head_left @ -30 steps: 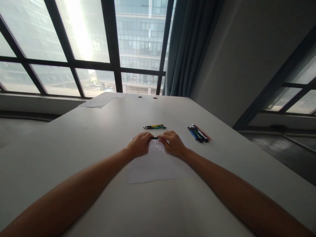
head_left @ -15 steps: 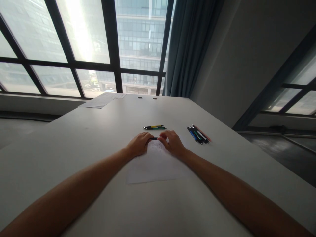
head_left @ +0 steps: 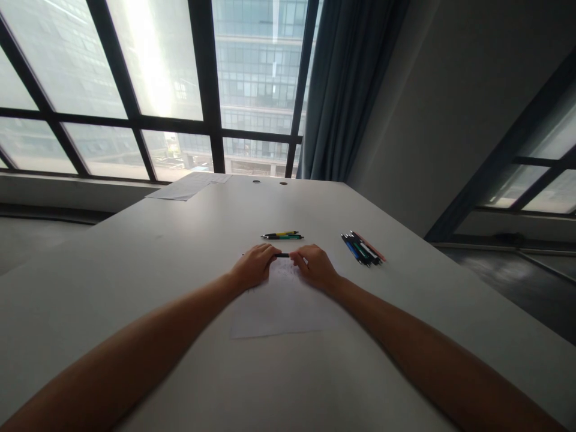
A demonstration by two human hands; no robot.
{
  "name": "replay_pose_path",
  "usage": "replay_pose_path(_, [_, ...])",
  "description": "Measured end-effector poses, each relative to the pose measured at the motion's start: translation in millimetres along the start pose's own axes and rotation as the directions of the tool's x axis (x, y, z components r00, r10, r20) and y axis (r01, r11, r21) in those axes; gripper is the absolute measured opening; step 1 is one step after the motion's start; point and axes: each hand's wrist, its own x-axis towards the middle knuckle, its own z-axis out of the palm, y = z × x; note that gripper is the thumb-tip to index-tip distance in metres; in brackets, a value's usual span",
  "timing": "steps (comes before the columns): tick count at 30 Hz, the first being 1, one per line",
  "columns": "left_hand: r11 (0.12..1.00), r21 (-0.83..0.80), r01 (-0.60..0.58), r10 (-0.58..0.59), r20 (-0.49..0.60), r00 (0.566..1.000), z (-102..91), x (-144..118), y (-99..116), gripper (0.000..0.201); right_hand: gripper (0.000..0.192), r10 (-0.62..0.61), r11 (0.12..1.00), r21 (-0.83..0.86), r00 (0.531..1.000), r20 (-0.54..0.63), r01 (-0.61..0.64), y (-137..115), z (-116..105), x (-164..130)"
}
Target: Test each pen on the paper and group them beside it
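We have both hands resting on the near-middle of the table [head_left: 135,264], meeting over a dark pen [head_left: 282,255] that lies crosswise at the far edge of a white sheet of paper [head_left: 276,309]. Our left hand [head_left: 252,267] has its fingers curled closed over the left end of the pen; our right hand [head_left: 316,268] has its fingers bent down onto the right end. Only a short dark stretch of the barrel shows in the gap between the two hands, so we cannot tell how firmly either hand pinches it.

Compared with a second ago, very little has moved. Both hands sit in nearly the same spot on the sheet, the pen is in the same crosswise line, and the gap between the hands is about as narrow as it was. The whole scene sits a touch lower in the head view, which reads as a small tilt of the head and not a move of the hands. We judge that the two-handed work on the pen is under way, with nothing pulled apart.

Just beyond the hands, two pens [head_left: 282,236], one yellow and one green, lie side by side. To the far right a bundle of pens [head_left: 362,249] lies fanned together, well apart from the sheet. Papers [head_left: 186,186] rest at the far left edge by the window [head_left: 157,78].
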Motion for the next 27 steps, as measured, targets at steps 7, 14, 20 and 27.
replay_pose_path(7, [1.0, -0.007, 0.02, -0.02, 0.005, 1.0, -1.1, 0.7, -0.7, 0.022, 0.026, 0.085, 0.975, 0.215, 0.989, -0.124, -0.057, -3.9, 0.2, 1.4])
replay_pose_path(14, [1.0, 0.01, 0.01, -0.01, 0.012, 1.0, -0.7, 0.7, -1.3, 0.023, 0.037, 0.054, 0.997, 0.057, 0.999, -0.008, -0.053, -2.0, -0.4, 0.9])
replay_pose_path(20, [1.0, 0.01, 0.017, -0.017, 0.009, 1.0, 0.1, 1.5, -0.1, 0.021, 0.034, -0.036, 0.999, -0.001, 0.998, -0.046, 0.036, -3.2, -2.5, 2.0])
replay_pose_path(27, [0.999, 0.035, 0.019, -0.019, 0.021, 1.0, 1.1, 1.1, 0.2, 0.023, 0.039, -0.039, 0.997, -0.063, 0.999, -0.019, 0.038, -2.8, -4.9, 2.3])
